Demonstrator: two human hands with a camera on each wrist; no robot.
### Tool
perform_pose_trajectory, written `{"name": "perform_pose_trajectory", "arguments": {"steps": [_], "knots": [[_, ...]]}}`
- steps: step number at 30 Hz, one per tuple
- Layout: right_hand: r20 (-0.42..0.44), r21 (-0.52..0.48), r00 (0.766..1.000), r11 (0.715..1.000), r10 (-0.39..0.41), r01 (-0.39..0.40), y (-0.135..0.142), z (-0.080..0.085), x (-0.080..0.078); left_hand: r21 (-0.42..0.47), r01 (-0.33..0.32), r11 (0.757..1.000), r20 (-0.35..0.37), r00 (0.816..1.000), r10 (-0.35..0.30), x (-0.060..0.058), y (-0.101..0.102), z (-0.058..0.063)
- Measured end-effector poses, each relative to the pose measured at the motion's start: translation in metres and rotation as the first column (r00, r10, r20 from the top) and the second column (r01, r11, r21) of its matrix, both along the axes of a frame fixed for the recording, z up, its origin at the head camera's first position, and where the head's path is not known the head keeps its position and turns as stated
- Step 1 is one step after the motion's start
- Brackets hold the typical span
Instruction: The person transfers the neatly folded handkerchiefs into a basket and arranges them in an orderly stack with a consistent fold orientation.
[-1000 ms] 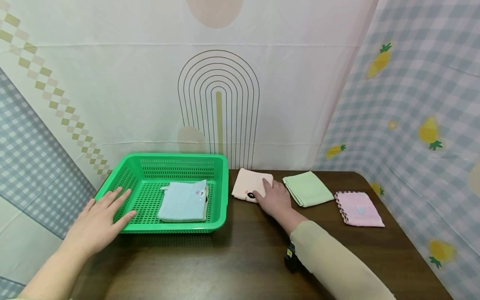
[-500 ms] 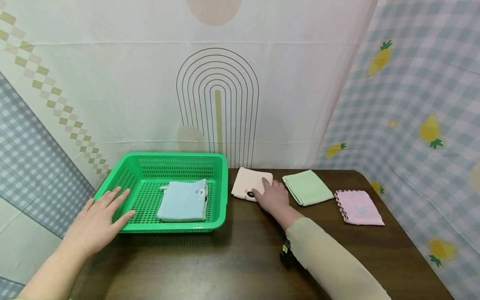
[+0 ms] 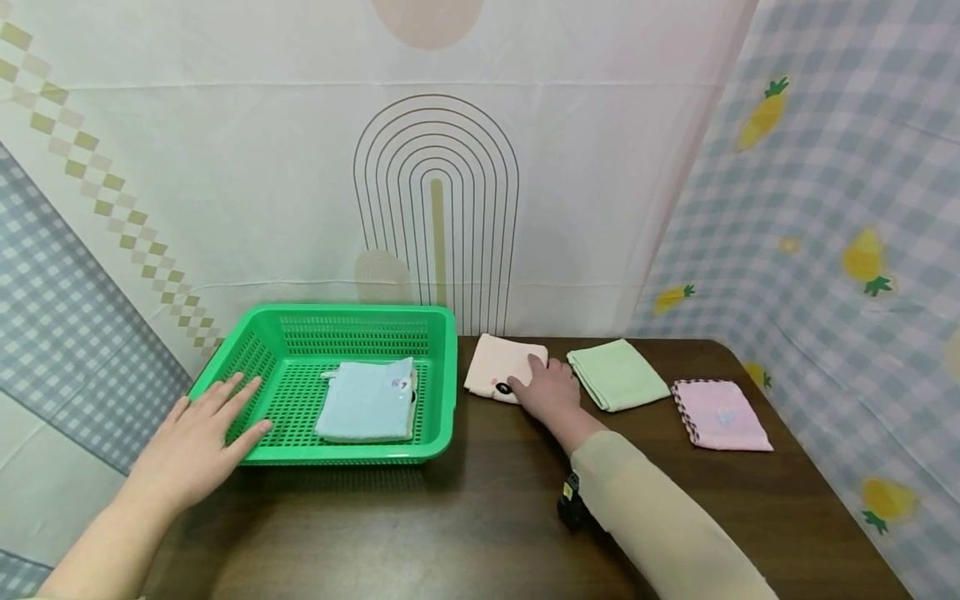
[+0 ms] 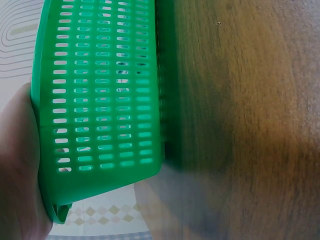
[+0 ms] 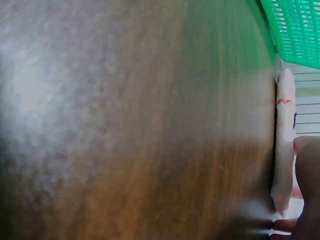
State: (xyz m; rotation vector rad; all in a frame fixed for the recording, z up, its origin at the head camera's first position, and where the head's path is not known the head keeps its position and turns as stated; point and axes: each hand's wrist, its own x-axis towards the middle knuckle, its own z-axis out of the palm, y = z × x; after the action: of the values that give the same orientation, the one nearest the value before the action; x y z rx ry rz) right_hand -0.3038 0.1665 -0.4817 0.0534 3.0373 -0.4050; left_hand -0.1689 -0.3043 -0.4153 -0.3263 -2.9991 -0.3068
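Note:
My left hand (image 3: 187, 446) rests with spread fingers on the near left corner of a green plastic basket (image 3: 337, 452). In the left wrist view, part of that hand lies against the rim of the slotted basket wall (image 4: 100, 105). A folded light blue towel (image 3: 367, 402) lies inside the basket, over a paler cloth that shows at its right edge. My right hand (image 3: 551, 390) rests on the right side of a folded cream towel (image 3: 495, 362) with a black-eyed face. The right wrist view shows the thumb on top of this towel (image 5: 285, 145); the other fingers are partly hidden.
A folded light green towel (image 3: 618, 375) lies just right of my right hand. Beyond it is a folded pink towel (image 3: 723, 417) with a checked edge, near the right side of the dark wooden table (image 3: 450, 533). Patterned curtains (image 3: 600, 167) stand behind and beside the table.

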Motion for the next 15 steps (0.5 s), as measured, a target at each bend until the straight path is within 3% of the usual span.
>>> {"name": "perform_pose_trajectory", "arguments": {"steps": [15], "knots": [[-0.060, -0.002, 0.998, 1.000, -0.013, 0.013, 0.0013, 0.0006, -0.0041, -0.002, 0.000, 1.000, 0.007, 1.000, 0.001, 0.0011, 0.0009, 0.0000]]}}
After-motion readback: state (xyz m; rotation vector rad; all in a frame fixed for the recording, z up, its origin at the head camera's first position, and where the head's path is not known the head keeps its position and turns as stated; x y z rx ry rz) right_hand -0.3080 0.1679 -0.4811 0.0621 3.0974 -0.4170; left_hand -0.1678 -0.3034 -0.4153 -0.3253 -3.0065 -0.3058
